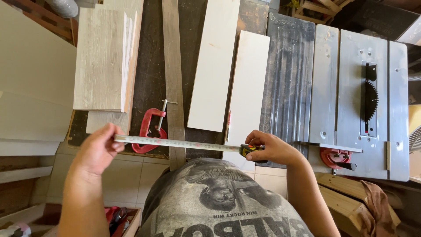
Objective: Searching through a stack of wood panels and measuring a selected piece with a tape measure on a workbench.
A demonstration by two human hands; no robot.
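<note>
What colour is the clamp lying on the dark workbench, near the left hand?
Red, a C-shaped metal clamp; the head view shows it clearly.

The dark workbench (151, 66) carries several boards lying lengthwise, away from the viewer. At its left sits a stack of pale grey wood-grain boards (103, 59). A narrow brown wooden strip (173, 74) runs down the middle, overhanging the near edge. A red C-clamp (149, 129) grips the near edge just left of that strip. Right of the strip lie two white panels (215, 66), side by side, the right one (247, 87) nearer the viewer. A ribbed grey metal sheet (287, 83) adjoins them. Further right stands the table saw (351, 92), its toothed blade (369, 100) protruding through the slot. Below, the floor is pale tile (118, 180).
</note>
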